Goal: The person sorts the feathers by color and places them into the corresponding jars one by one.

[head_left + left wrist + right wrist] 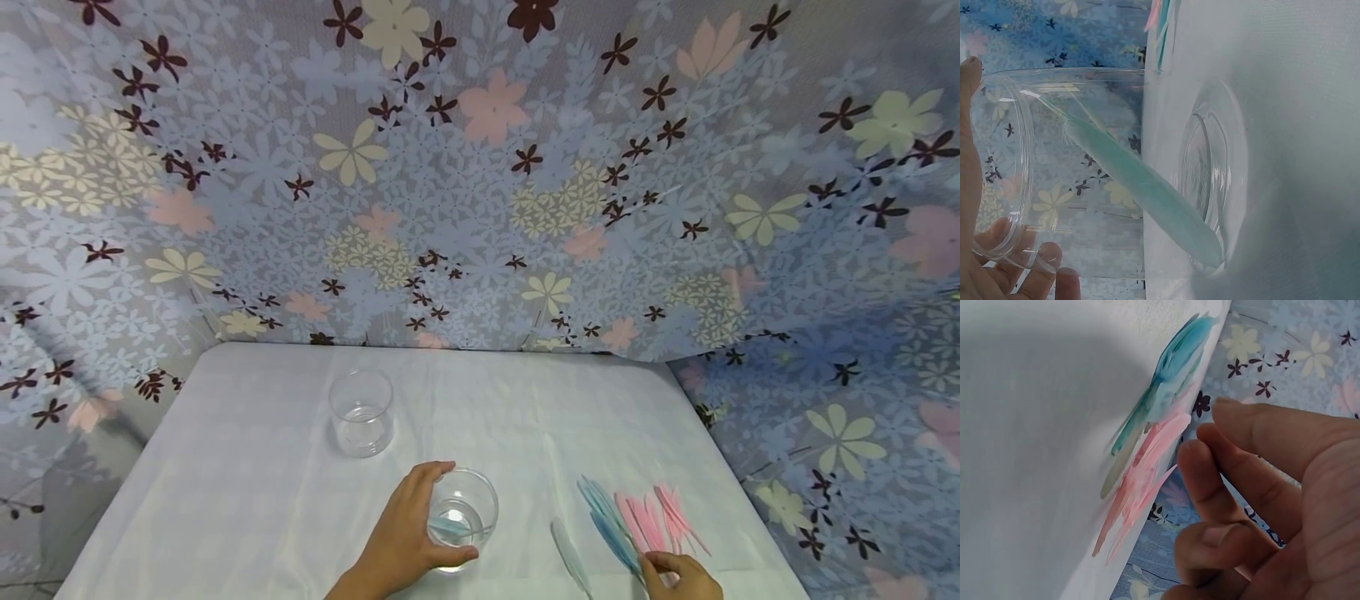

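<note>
My left hand (408,529) grips a clear cup (483,487) near its rim, thumb on the near side and fingers on the far side. Inside it a pale teal feather (1141,181) leans slantwise, its broad end down at the cup's base. My right hand (682,577) is at the near right, fingers bent and fingertips close by the quill ends of several teal feathers (603,508); the right wrist view (1260,487) shows nothing between them. Several pink feathers (645,521) lie just right of the teal ones. A single pale grey-green feather (567,552) lies to their left.
A second clear cup (362,421) stands upright farther back on the left. A white cloth (247,467) covers the table. Floral fabric (480,208) hangs behind the table and along its sides.
</note>
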Action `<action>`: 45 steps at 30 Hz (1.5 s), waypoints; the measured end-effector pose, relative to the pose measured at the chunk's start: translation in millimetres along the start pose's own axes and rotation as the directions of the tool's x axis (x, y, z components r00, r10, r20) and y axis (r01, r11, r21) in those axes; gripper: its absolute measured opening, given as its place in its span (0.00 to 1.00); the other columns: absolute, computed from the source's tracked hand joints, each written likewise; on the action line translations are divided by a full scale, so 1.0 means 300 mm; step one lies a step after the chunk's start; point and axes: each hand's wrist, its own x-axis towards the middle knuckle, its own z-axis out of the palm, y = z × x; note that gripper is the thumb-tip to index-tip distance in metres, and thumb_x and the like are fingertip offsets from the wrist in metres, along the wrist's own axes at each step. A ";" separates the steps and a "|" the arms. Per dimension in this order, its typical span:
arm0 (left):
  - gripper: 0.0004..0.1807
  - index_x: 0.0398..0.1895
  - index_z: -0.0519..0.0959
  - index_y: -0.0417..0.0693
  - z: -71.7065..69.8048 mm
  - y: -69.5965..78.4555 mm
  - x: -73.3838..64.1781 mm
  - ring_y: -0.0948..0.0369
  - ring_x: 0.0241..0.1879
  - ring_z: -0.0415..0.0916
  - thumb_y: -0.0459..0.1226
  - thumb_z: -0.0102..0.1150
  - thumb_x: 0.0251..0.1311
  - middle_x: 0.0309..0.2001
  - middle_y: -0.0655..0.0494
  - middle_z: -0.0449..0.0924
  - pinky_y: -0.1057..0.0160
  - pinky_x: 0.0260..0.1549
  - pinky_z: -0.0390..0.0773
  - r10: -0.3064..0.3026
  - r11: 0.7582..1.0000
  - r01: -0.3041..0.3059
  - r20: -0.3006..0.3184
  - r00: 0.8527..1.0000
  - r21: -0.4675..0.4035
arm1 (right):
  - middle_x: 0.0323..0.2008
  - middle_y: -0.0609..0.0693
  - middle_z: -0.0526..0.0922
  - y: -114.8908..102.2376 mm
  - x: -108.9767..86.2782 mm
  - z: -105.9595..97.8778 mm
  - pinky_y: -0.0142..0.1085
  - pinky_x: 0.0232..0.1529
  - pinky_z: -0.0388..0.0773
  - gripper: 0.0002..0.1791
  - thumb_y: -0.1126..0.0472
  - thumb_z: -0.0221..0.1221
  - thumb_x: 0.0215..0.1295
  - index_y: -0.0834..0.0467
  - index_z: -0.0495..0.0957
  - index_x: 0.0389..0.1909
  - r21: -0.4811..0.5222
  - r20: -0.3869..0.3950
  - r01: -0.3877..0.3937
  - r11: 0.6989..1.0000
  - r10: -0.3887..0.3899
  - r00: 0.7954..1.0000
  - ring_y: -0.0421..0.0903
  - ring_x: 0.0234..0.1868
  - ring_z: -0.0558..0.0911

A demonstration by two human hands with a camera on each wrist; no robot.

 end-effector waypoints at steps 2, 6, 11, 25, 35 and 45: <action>0.58 0.71 0.65 0.60 0.000 -0.001 -0.002 0.61 0.62 0.69 0.73 0.70 0.34 0.64 0.66 0.68 0.47 0.59 0.75 0.000 1.000 0.000 0.004 1.000 -0.002 | 0.26 0.48 0.84 0.006 0.009 -0.009 0.48 0.30 0.80 0.11 0.54 0.67 0.58 0.59 0.89 0.30 -0.014 0.081 -0.026 1.000 0.027 0.996 0.49 0.28 0.83; 0.58 0.71 0.65 0.60 0.000 -0.005 -0.001 0.61 0.63 0.69 0.75 0.68 0.35 0.64 0.66 0.68 0.48 0.60 0.75 -0.003 1.000 0.003 0.015 1.000 -0.011 | 0.29 0.50 0.85 0.013 0.027 -0.028 0.50 0.33 0.80 0.14 0.50 0.67 0.59 0.58 0.89 0.32 -0.037 0.211 -0.066 0.997 0.072 0.975 0.51 0.31 0.83; 0.60 0.71 0.66 0.55 -0.002 -0.002 0.004 0.61 0.63 0.69 0.75 0.69 0.35 0.64 0.65 0.68 0.48 0.60 0.74 -0.012 1.000 0.013 0.024 1.000 -0.021 | 0.30 0.50 0.85 0.020 0.035 -0.035 0.51 0.32 0.80 0.16 0.49 0.69 0.59 0.59 0.88 0.35 -0.048 0.302 -0.090 0.995 0.100 0.948 0.50 0.31 0.83; 0.59 0.71 0.66 0.58 -0.012 0.002 0.011 0.61 0.64 0.69 0.74 0.70 0.34 0.64 0.66 0.68 0.48 0.62 0.73 -0.031 0.999 0.032 0.040 0.999 -0.030 | 0.26 0.46 0.86 0.034 0.031 -0.002 0.49 0.30 0.79 0.10 0.54 0.69 0.58 0.57 0.88 0.32 -0.082 0.315 -0.056 0.995 0.079 0.946 0.46 0.26 0.82; 0.58 0.71 0.66 0.60 -0.010 0.003 0.006 0.62 0.63 0.69 0.71 0.74 0.33 0.64 0.67 0.68 0.50 0.61 0.74 -0.020 0.999 0.021 0.027 0.999 -0.024 | 0.29 0.48 0.86 0.040 0.028 -0.005 0.50 0.32 0.79 0.11 0.54 0.69 0.58 0.58 0.88 0.34 -0.106 0.321 -0.067 0.992 0.098 0.942 0.48 0.29 0.82; 0.59 0.71 0.66 0.60 -0.009 -0.002 0.007 0.62 0.63 0.69 0.74 0.71 0.33 0.63 0.68 0.69 0.50 0.61 0.74 -0.022 0.999 0.023 0.022 1.000 -0.027 | 0.32 0.51 0.86 0.034 0.021 -0.023 0.51 0.33 0.80 0.12 0.53 0.68 0.59 0.59 0.89 0.35 -0.102 0.335 -0.066 0.993 0.096 0.937 0.49 0.31 0.83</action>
